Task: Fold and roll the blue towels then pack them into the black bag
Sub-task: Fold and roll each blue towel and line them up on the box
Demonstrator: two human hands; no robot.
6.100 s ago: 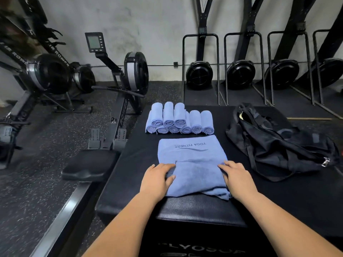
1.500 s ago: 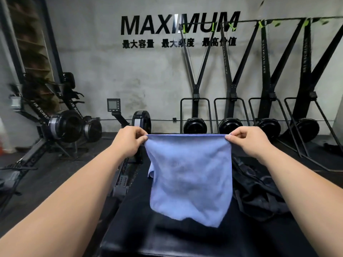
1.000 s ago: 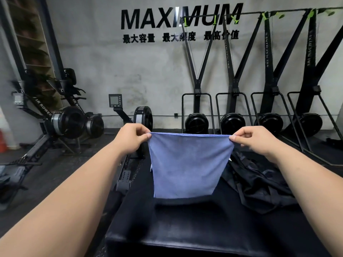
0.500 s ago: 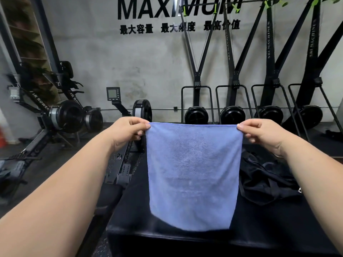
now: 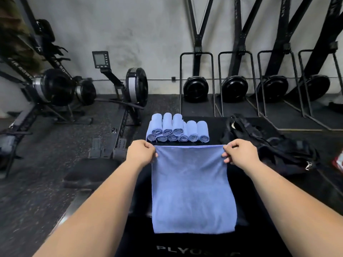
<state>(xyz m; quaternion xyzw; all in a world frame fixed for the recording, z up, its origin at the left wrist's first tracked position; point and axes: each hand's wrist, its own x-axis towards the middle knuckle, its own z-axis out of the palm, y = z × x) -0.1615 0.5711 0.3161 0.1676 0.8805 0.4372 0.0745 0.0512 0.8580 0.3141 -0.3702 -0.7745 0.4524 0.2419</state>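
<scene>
The left hand (image 5: 142, 153) and right hand (image 5: 239, 154) pinch the blue towel's (image 5: 192, 190) corners beside the rolled towels (image 5: 177, 129). Its long axis runs from them across bare desk (image 5: 216, 130)

Towel (image 5: 193, 190) I hold, soft matt blue cloth with a fine nap, rolled towels (image 5: 178, 129) of the same cloth, bag (image 5: 278, 151) of black woven fabric, worktop (image 5: 216, 130) smooth black with slight sheen, rough speckled floor (image 5: 55, 141), matt grey wall (image 5: 139, 30)

towel (image 5: 193, 191) hides box (image 5: 141, 242) top under it. print (image 5: 187, 250) clipped at bottom edge, only "PLYO" legible. red-white item (image 5: 339, 161) cut off at right edge, unidentifiable. bag (image 5: 278, 151) interior too dark. left rower (image 5: 52, 86) blurred.
</scene>
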